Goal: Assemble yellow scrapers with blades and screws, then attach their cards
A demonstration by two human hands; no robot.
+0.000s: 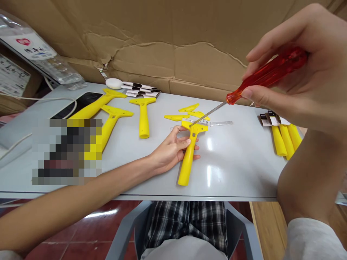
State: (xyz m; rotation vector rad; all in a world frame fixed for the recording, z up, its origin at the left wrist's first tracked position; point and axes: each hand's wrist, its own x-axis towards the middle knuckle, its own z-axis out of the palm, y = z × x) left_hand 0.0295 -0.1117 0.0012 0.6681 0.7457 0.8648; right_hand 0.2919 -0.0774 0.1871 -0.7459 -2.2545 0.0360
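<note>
Several yellow plastic scraper handles (144,122) are laid on the pale grey worktop (238,169). Small flat yellow plastic pieces (176,117) are placed near a narrow clear plastic strip (221,123). At the right side, yellow handles with paper labels (282,139) are lying close together, and a thin white cable (54,98) is seen at the left.

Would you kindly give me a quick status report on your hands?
Left hand gripping yellow plastic scraper. Right hand holding red-handled screwdriver, tip at scraper head. Nothing blocking.
</note>
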